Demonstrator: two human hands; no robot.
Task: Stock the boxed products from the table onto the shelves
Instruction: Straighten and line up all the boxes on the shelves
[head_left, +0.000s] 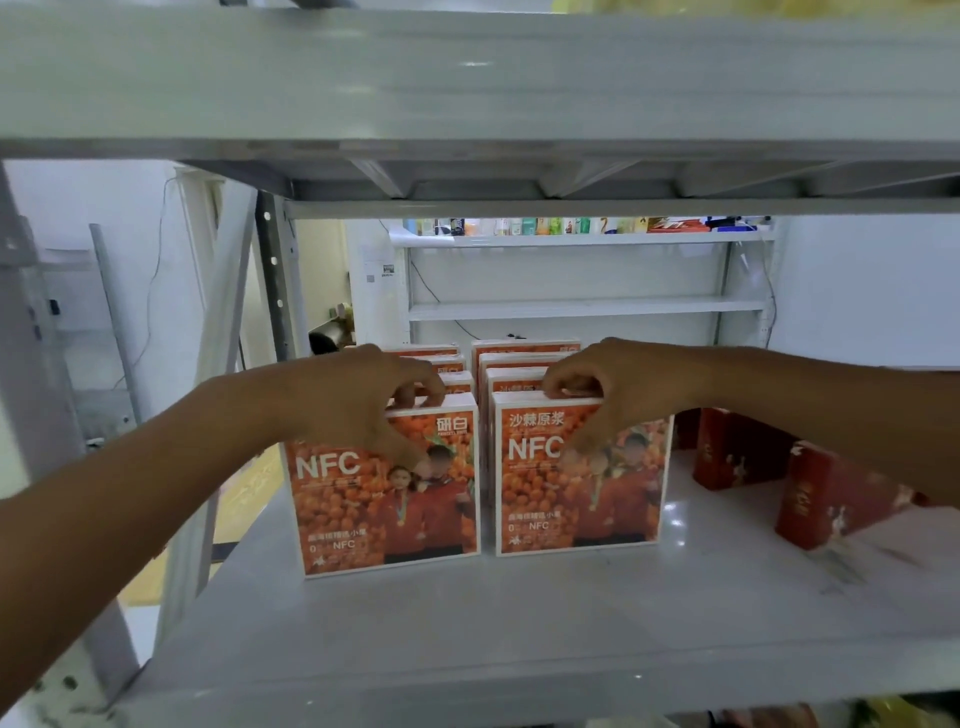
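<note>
Two rows of orange NFC boxes stand upright on the grey shelf. My left hand grips the top edge of the front left box, fingers curled over the top and thumb on its face. My right hand grips the top of the front right box the same way. Both boxes rest on the shelf. Several more orange boxes line up behind each front one.
Dark red boxes stand on the same shelf at the right. A shelf board runs close overhead. A grey upright post stands at the back left. Behind, a white rack carries bottles on its top level.
</note>
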